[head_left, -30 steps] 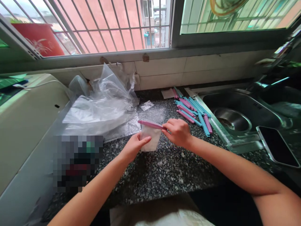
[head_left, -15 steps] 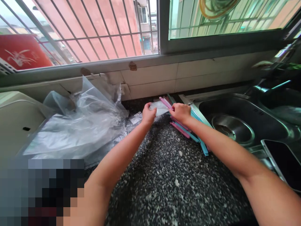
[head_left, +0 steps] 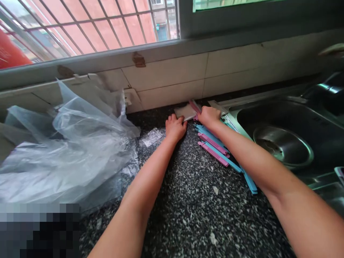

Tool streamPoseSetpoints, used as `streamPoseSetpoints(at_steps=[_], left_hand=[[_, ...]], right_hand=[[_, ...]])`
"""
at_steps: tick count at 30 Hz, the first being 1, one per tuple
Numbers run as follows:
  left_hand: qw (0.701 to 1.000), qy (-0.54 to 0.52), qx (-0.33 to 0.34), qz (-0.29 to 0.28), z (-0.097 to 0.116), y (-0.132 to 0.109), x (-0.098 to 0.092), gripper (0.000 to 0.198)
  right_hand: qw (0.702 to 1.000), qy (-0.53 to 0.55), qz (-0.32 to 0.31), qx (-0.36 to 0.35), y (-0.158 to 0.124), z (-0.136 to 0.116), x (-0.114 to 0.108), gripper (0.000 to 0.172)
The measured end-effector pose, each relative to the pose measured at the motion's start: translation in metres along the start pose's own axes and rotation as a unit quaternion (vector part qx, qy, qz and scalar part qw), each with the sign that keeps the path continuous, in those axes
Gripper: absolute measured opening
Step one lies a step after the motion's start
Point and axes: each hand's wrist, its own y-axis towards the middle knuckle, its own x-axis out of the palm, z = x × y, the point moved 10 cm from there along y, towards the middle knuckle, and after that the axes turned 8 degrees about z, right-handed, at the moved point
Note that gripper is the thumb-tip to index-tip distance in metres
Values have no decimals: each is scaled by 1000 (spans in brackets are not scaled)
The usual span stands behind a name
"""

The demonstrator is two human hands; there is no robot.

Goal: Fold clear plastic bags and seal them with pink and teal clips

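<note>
My left hand [head_left: 175, 128] lies low on the counter, its fingers spread and touching the near left edge of a small flat whitish packet [head_left: 185, 111]. My right hand [head_left: 210, 116] is closed around a pink bag sealing clip [head_left: 195, 106] at the packet's right end; whether the clip is fastened on it I cannot tell. Under and beside my right forearm lie several more sealing clips, among them a pink clip [head_left: 215, 154] and a blue clip [head_left: 249, 181]. Another flat clear packet [head_left: 218, 106] rests behind my right hand, partly hidden.
A heap of clear plastic bags [head_left: 88, 143] covers the left of the speckled counter [head_left: 188, 215]. Beside it lies a crumpled silvery piece [head_left: 152, 137]. To the right is a steel sink [head_left: 242, 114] holding a metal bowl [head_left: 285, 143]. A tiled wall [head_left: 172, 86] and barred window stand behind.
The packet and the pink clip have come down to the counter near the wall. My left hand has gone from pinching the packet to lying spread at its edge. The view has tilted down.
</note>
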Motion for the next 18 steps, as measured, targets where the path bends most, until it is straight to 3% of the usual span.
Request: streamPoseSetpoints(at_steps=[9,13,15,18], left_hand=[[999,28,12,17,5,-10,-10,29],[998,36,38,25,4,-30,-25,25],[999,44,17,28,-12,-38,-36,25],[995,57,-76,29,-56,-46,-57,26]], right_hand=[[1000,-17,7,-11,-6,1,-6,42],[990,-15,83,-117,-23,-20,-34,35],[982,0,85,-171,-36,-36,-41,31],[976,33,45,-211,-58,-63,-37,28]])
